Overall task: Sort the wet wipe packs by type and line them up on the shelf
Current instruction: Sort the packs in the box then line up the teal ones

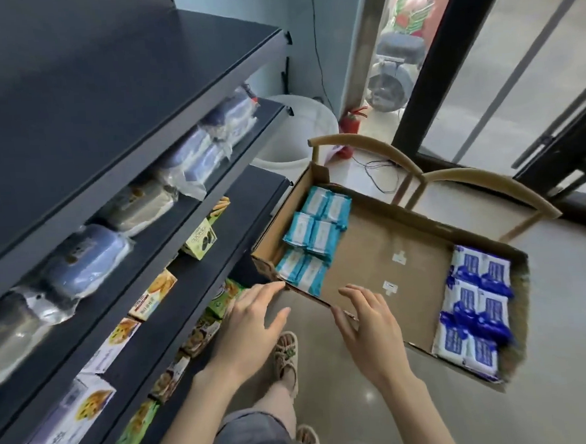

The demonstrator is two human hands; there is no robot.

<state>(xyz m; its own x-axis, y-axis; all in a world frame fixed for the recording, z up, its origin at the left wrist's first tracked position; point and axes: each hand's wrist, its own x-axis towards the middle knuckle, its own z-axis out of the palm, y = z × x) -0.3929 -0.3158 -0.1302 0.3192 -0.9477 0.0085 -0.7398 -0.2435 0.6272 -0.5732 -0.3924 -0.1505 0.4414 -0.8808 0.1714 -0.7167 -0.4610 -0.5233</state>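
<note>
Head camera looks down at a cardboard box (pixel 372 251) beside the dark shelf (pixel 105 89). I think the box sits on two wooden chairs (pixel 471 180), but I cannot see the seats under it.

The wet wipes are all in the box, none in a hand. The light blue wipe packs (pixel 314 234) lie in rows at the end near the shelf. The dark blue wipe packs (pixel 475 310) lie at the far end, well apart from them, with bare cardboard in between. So they look sorted already, and none look lined up on the shelf yet.

My left hand (pixel 253 322) has its fingers out straight, and the tips touch the near corner of the box. My right hand (pixel 370 323) is over the near wall of the box with its fingers spread and loose. It grips nothing.

Here is what I think could go wrong. If I push that corner too hard, the box could slide on the chairs and tip. Then both kinds of packs would spill and mix up. The packs look soft and smooth, so grabbing too many at once could let one slip to the floor near my sandal (pixel 286 356). The lower shelves hold cookie boxes (pixel 152 294), and a clumsy reach past them could knock one over.
</note>
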